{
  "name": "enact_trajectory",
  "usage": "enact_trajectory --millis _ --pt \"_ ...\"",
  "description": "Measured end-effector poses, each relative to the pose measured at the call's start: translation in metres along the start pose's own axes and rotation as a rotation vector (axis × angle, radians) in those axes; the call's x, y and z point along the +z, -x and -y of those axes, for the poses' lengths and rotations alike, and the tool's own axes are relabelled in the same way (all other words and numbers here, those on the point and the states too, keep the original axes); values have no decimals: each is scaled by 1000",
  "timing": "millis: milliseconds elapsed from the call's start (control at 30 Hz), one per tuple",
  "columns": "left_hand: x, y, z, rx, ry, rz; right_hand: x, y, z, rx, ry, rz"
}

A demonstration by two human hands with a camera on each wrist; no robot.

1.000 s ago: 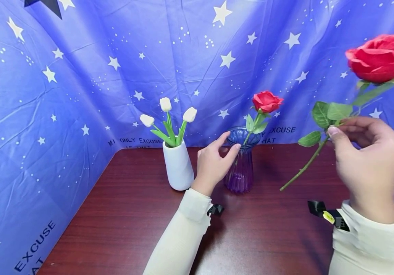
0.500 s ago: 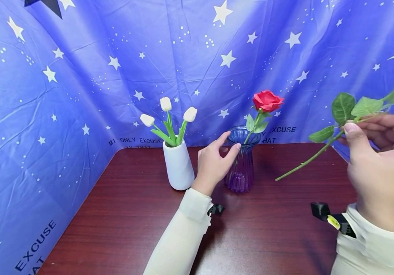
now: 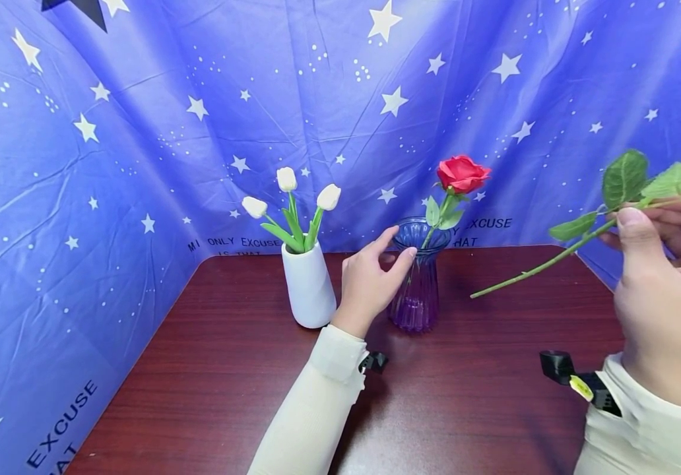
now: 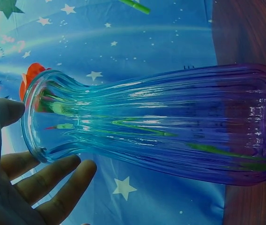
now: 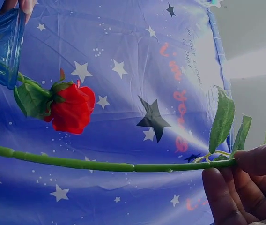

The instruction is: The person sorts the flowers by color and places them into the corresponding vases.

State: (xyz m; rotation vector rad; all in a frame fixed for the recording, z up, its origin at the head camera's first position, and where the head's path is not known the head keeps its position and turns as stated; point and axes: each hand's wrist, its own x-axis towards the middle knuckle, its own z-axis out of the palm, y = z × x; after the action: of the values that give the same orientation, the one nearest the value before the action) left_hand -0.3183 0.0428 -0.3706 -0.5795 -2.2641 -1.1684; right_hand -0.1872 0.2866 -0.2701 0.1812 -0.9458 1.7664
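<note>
My left hand (image 3: 373, 280) holds the rim of a ribbed glass vase (image 3: 414, 307), blue at the top and purple below, with thumb and fingers on either side of the mouth in the left wrist view. A red rose (image 3: 462, 175) stands in that vase, leaning right. My right hand (image 3: 670, 297), at the right edge, pinches a second rose by its green stem (image 5: 100, 165) just below the leaves. That stem slants, its cut end (image 3: 476, 295) pointing down-left toward the vase and above the table. The second rose's bloom is outside every current view.
Left of the glass vase stands a white vase (image 3: 307, 290) with several white tulips (image 3: 286, 179). Both vases are near the back of the dark red wooden table (image 3: 227, 396). A blue star-printed cloth (image 3: 317, 99) hangs behind and along the left side.
My right hand has moved right with the rose, tilting its stem flatter; the bloom has left the head view. The left hand and both vases have stayed in place.
</note>
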Motion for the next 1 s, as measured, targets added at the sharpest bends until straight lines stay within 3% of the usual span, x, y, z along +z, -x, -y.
enact_trajectory --millis 467,733,1000 --pt "0 0 -1 0 -7 6 2 1 3 29 17 -37" --pt "-1 0 -2 -9 -3 2 2 2 4 26 28 -99" --pt "0 0 -1 -10 -10 4 -1 0 6 70 159 -182"
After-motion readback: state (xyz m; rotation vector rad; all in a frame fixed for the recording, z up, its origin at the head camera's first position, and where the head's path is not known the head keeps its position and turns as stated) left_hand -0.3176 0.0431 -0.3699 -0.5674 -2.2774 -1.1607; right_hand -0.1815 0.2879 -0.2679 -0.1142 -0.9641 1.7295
